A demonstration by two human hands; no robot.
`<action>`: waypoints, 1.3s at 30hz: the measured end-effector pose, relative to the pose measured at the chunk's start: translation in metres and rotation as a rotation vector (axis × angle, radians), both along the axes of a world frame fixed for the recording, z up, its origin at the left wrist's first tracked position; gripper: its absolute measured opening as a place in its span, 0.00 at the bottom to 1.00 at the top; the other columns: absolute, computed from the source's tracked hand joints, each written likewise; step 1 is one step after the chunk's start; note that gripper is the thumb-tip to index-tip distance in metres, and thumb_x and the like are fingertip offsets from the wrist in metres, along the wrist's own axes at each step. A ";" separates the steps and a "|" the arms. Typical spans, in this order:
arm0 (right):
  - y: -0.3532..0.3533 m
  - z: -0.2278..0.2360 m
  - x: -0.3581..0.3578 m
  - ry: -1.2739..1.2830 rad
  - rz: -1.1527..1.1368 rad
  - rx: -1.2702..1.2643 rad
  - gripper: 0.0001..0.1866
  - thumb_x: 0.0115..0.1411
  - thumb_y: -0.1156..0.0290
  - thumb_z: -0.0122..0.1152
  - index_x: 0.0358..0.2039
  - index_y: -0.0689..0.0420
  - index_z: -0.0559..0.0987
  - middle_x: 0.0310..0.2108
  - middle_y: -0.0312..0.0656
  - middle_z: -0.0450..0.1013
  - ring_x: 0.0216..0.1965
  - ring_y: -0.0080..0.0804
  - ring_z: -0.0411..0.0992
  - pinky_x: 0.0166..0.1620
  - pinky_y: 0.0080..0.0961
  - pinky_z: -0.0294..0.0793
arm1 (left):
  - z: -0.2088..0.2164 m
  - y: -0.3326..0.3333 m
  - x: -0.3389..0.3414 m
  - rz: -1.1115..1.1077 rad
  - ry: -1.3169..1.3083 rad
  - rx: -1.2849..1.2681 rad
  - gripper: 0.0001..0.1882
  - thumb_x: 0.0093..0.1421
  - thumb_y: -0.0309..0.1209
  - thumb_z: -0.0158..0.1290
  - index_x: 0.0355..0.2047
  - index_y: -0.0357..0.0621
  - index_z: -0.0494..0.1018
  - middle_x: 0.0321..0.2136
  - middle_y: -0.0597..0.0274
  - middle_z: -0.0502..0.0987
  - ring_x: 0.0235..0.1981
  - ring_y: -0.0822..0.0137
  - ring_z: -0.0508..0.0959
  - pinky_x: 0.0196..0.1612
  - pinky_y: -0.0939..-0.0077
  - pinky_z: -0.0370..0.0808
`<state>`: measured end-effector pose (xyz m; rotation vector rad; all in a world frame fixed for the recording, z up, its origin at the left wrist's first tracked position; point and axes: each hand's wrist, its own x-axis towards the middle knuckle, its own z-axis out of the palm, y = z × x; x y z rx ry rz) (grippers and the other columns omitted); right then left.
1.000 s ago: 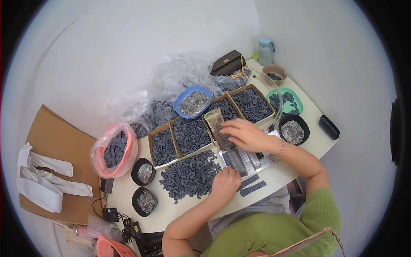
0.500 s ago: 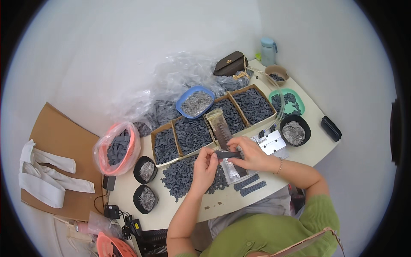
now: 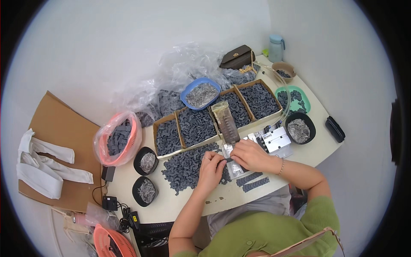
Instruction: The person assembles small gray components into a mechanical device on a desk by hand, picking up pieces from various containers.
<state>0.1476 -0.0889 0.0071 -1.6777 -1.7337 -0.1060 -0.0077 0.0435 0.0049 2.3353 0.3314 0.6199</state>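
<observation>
My left hand (image 3: 211,172) and my right hand (image 3: 252,155) meet over a silver metal fixture (image 3: 234,171). Both have fingers pinched on a short dark grey strip of plastic links (image 3: 228,159), mostly covered by the fingers. Just beyond the hands, a clear plastic piece (image 3: 227,124) with brown tape at its far end leans over the fixture. Beside my left hand spreads a heap of small dark grey links (image 3: 182,171). Two finished-looking grey link strips (image 3: 255,184) lie on the table below my right hand.
Divided cardboard boxes (image 3: 185,147) of grey pieces stand behind. A blue tray (image 3: 186,104) of metal pins sits on them. Black bowls (image 3: 138,165) of pins are at left, another black bowl (image 3: 313,136) at right. A silver block (image 3: 276,140) with tubing adjoins the fixture.
Both hands have lowered the grey strip toward the fixture, and my right hand's fingers have closed further over it. The whole view has shifted slightly.
</observation>
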 end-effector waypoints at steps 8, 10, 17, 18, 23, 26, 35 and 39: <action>0.002 -0.005 -0.001 -0.020 0.001 -0.014 0.06 0.53 0.70 0.63 0.30 0.55 0.76 0.29 0.37 0.68 0.36 0.37 0.67 0.40 0.32 0.66 | -0.008 0.000 0.003 -0.026 -0.023 0.121 0.05 0.55 0.25 0.56 0.32 0.40 0.74 0.29 0.56 0.72 0.34 0.53 0.73 0.38 0.63 0.68; 0.003 -0.003 -0.001 -0.041 -0.006 -0.017 0.07 0.52 0.69 0.63 0.30 0.55 0.76 0.29 0.37 0.68 0.36 0.36 0.67 0.40 0.31 0.66 | -0.009 -0.001 0.004 -0.014 -0.046 0.151 0.05 0.54 0.25 0.56 0.32 0.41 0.74 0.29 0.56 0.72 0.34 0.54 0.73 0.38 0.63 0.68; 0.008 -0.007 -0.003 -0.097 0.029 0.020 0.08 0.48 0.70 0.64 0.28 0.57 0.75 0.29 0.38 0.68 0.36 0.37 0.66 0.40 0.31 0.67 | -0.009 0.000 0.004 -0.021 -0.087 0.226 0.05 0.50 0.22 0.58 0.30 0.39 0.76 0.27 0.57 0.73 0.32 0.54 0.72 0.36 0.65 0.69; 0.009 -0.008 -0.002 -0.100 0.033 0.028 0.08 0.48 0.70 0.64 0.28 0.57 0.75 0.28 0.38 0.68 0.36 0.37 0.66 0.40 0.31 0.67 | -0.009 0.001 0.005 -0.026 -0.093 0.236 0.06 0.50 0.22 0.59 0.30 0.39 0.76 0.27 0.58 0.73 0.32 0.54 0.72 0.36 0.66 0.69; 0.008 -0.012 0.001 -0.073 0.058 0.010 0.08 0.48 0.72 0.65 0.28 0.57 0.75 0.27 0.40 0.67 0.33 0.39 0.66 0.38 0.32 0.68 | -0.008 -0.001 0.007 -0.039 -0.084 0.334 0.07 0.48 0.21 0.59 0.30 0.40 0.76 0.26 0.59 0.73 0.30 0.56 0.72 0.34 0.66 0.67; 0.008 -0.012 0.000 -0.089 0.066 0.017 0.08 0.48 0.73 0.65 0.27 0.57 0.75 0.27 0.40 0.66 0.33 0.40 0.66 0.38 0.32 0.68 | -0.009 -0.004 0.009 -0.046 -0.118 0.383 0.07 0.47 0.21 0.57 0.30 0.41 0.75 0.27 0.61 0.72 0.31 0.58 0.71 0.34 0.67 0.66; 0.009 -0.011 -0.002 -0.167 0.066 0.042 0.07 0.45 0.72 0.63 0.25 0.58 0.75 0.26 0.39 0.67 0.33 0.38 0.67 0.38 0.31 0.69 | -0.013 -0.004 0.007 -0.046 -0.130 0.389 0.08 0.47 0.20 0.58 0.30 0.39 0.75 0.26 0.59 0.72 0.29 0.57 0.71 0.33 0.65 0.66; 0.013 -0.016 0.007 -0.123 0.113 -0.010 0.07 0.50 0.71 0.61 0.28 0.59 0.76 0.28 0.40 0.70 0.35 0.39 0.68 0.40 0.33 0.69 | -0.007 0.005 0.012 -0.103 -0.059 0.353 0.07 0.49 0.22 0.58 0.31 0.38 0.76 0.24 0.57 0.73 0.29 0.55 0.72 0.34 0.64 0.68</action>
